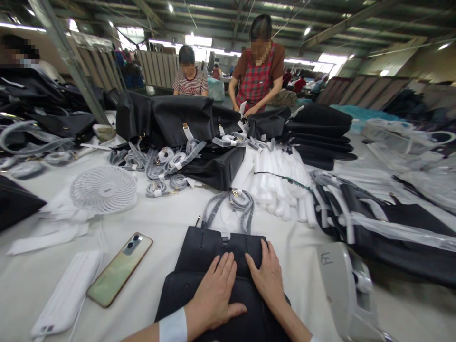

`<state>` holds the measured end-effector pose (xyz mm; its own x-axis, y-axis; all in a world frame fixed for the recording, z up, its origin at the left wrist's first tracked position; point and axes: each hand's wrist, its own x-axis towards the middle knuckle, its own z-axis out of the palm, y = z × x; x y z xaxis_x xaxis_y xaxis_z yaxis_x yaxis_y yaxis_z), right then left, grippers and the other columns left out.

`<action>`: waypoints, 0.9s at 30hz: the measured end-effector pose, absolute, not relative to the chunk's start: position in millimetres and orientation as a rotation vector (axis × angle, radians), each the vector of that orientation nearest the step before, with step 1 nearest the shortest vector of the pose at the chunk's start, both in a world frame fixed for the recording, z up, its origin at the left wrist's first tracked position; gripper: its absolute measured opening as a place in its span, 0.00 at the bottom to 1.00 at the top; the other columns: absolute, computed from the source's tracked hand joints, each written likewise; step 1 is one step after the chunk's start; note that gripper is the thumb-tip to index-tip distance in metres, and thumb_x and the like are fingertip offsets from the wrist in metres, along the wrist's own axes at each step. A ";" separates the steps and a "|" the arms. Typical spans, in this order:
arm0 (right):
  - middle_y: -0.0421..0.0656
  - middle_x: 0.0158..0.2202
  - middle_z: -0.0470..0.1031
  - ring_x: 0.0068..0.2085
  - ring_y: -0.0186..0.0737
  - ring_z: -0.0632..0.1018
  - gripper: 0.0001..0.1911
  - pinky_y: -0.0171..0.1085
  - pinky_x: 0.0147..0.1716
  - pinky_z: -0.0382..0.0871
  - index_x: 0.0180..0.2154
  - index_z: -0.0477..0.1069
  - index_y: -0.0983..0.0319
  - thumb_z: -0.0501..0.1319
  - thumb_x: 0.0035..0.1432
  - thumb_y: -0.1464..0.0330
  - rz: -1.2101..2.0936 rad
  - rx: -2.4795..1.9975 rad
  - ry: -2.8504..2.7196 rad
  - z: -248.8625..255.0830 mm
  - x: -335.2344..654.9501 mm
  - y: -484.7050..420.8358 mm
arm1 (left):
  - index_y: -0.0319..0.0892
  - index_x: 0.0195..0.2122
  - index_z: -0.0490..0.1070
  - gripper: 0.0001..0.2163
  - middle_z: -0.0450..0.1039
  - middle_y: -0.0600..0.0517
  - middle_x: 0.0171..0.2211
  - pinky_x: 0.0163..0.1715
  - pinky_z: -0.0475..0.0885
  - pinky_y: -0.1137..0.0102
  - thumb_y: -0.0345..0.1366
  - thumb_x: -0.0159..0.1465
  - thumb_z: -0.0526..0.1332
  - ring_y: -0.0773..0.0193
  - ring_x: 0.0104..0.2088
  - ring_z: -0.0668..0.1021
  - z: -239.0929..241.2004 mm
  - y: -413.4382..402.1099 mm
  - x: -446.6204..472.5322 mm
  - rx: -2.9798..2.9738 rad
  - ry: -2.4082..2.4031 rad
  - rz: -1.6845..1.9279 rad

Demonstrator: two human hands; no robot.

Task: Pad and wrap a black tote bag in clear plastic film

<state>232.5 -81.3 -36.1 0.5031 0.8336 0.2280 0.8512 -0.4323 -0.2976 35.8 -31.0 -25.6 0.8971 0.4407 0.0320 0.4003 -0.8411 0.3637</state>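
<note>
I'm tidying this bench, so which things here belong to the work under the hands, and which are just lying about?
In hand:
- black bag, lying flat
- left hand and right hand, both pressed flat on it
- its wrapped strap

Lying about:
- phone
- white power bank
- small white fan
- white foam rolls
- grey device

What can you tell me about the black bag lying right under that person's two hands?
The black bag lies flat on the white table, made of matte, grained, leather-like material. A small metal buckle sits at its top edge, and grey wrapped straps loop beyond it. The left hand and right hand press flat on it, palms down.
</note>
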 end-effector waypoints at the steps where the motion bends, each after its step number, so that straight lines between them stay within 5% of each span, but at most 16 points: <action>1: 0.62 0.57 0.63 0.57 0.57 0.66 0.40 0.50 0.55 0.62 0.62 0.55 0.72 0.49 0.61 0.48 -0.053 -2.362 -1.350 -36.7 234.8 -81.3 | 0.33 0.68 0.40 0.43 0.39 0.36 0.68 0.66 0.49 0.52 0.63 0.62 0.47 0.48 0.68 0.46 -26.6 -32.9 35.2 2.711 0.639 0.168; 5: 0.57 0.46 0.67 0.47 0.56 0.70 0.39 0.51 0.48 0.67 0.61 0.58 0.69 0.50 0.60 0.47 -0.054 -2.385 -1.301 -35.7 237.5 -80.9 | 0.34 0.68 0.40 0.43 0.37 0.37 0.69 0.66 0.49 0.54 0.61 0.63 0.48 0.48 0.68 0.46 -27.2 -35.2 35.2 2.711 0.641 0.176; 13: 0.57 0.45 0.73 0.46 0.53 0.74 0.34 0.49 0.46 0.68 0.55 0.66 0.68 0.51 0.58 0.49 0.089 -2.261 -1.170 -28.2 275.4 -49.1 | 0.34 0.68 0.38 0.43 0.38 0.36 0.68 0.65 0.51 0.54 0.61 0.63 0.50 0.45 0.68 0.49 -38.1 -32.8 35.6 2.776 0.578 0.242; 16: 0.54 0.43 0.76 0.41 0.47 0.77 0.31 0.45 0.43 0.70 0.53 0.67 0.68 0.49 0.58 0.52 0.092 -2.233 -1.092 -7.6 321.6 -10.7 | 0.33 0.68 0.41 0.43 0.46 0.36 0.67 0.62 0.56 0.56 0.60 0.62 0.53 0.46 0.66 0.55 -48.0 -29.2 37.2 2.876 0.536 0.299; 21: 0.52 0.41 0.78 0.43 0.46 0.77 0.24 0.41 0.48 0.66 0.50 0.71 0.67 0.51 0.60 0.59 0.041 -2.298 -1.102 24.6 375.6 68.6 | 0.37 0.64 0.55 0.25 0.65 0.44 0.60 0.62 0.57 0.64 0.39 0.68 0.53 0.56 0.60 0.68 -59.8 -20.3 41.3 3.164 0.584 0.665; 27: 0.58 0.45 0.75 0.49 0.51 0.75 0.20 0.45 0.50 0.63 0.51 0.68 0.70 0.57 0.60 0.64 0.125 -2.457 -1.102 26.2 381.3 137.7 | 0.46 0.42 0.75 0.11 0.78 0.53 0.45 0.67 0.47 0.61 0.32 0.66 0.54 0.59 0.60 0.67 -78.3 -17.3 65.2 3.123 0.813 1.354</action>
